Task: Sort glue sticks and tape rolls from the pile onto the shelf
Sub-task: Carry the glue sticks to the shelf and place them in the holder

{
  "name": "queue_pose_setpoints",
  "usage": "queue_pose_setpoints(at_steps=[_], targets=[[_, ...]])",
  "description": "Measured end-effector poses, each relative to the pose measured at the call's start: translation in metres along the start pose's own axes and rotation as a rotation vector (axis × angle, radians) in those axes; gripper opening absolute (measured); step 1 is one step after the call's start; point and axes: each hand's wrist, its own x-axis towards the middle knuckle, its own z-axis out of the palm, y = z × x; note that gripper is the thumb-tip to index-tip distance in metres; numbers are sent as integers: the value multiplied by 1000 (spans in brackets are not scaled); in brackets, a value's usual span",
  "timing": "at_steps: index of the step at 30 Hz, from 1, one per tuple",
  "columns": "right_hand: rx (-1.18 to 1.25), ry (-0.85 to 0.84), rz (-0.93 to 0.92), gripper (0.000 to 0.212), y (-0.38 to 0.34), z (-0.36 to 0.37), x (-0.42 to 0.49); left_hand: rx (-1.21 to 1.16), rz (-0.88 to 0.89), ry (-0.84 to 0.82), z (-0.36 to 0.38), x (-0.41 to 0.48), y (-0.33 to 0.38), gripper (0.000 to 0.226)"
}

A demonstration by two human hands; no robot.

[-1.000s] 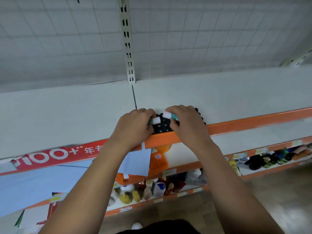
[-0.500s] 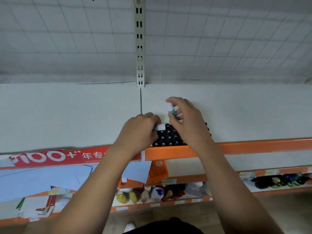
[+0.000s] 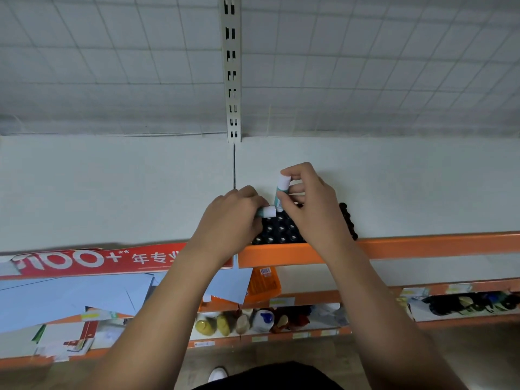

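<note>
On the white shelf [image 3: 408, 187], my right hand [image 3: 312, 209] pinches a teal glue stick with a white cap [image 3: 282, 190], held nearly upright above a black block of packed round-topped items [image 3: 281, 230] at the shelf's front edge. My left hand [image 3: 230, 218] grips a second teal glue stick [image 3: 266, 211] lying sideways, its white cap pointing right and touching the base of the upright stick. The black block is partly hidden under both hands. No tape rolls are visible.
An orange front rail [image 3: 422, 246] edges the shelf, with a red sign [image 3: 92, 260] to the left. A slotted metal upright [image 3: 232, 68] rises against the grid back wall. Lower shelves hold blue paper sheets [image 3: 70, 296], an orange packet [image 3: 263, 284] and small bottles [image 3: 239, 323].
My right hand lifted its glue stick from lying flat to nearly upright and moved it farther back. My left hand stayed at the block's left edge. The view shifted upward.
</note>
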Motion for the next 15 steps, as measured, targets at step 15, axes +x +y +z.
queue_pose_setpoints(at_steps=[15], targets=[[-86, 30, 41, 48, -3, -4, -19, -54, -46, 109, -9, -9, 0, 34]])
